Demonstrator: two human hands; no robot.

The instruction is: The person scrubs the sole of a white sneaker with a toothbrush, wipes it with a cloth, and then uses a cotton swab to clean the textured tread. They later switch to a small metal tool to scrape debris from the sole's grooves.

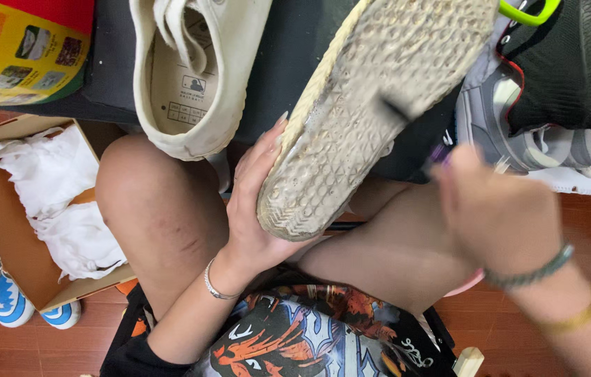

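Blurred with motion: right hand [498, 216], its fingers closed around something that cannot be made out clearly; only a dark streak, perhaps a brush tip [400, 108], shows against the sole just beyond the knuckles. Cut off at the top edge: toe end of the upturned shoe [372, 105]. Half hidden behind that shoe's heel: palm of the left hand [257, 202].

Left hand cupped under the heel, fingers spread and pressed along the shoe's side, thumb tucked beneath, wrist bent back, thin silver bracelet [215, 286] around it. Right wrist ringed by a green bracelet [529, 272] and a gold one, forearm coming in from the lower right.

Shoe held sole up between both hands, above bare knees. Sole cream-coloured, textured with small studs, dingy grey in the middle, wet-looking near the heel.

Beyond the left hand: a second white shoe [198, 70], opening up. Beyond the right hand: a black and grey sneaker [554, 91]. Far left of the left hand: cardboard box [2, 209] with white paper, small blue-and-white shoes beside it.
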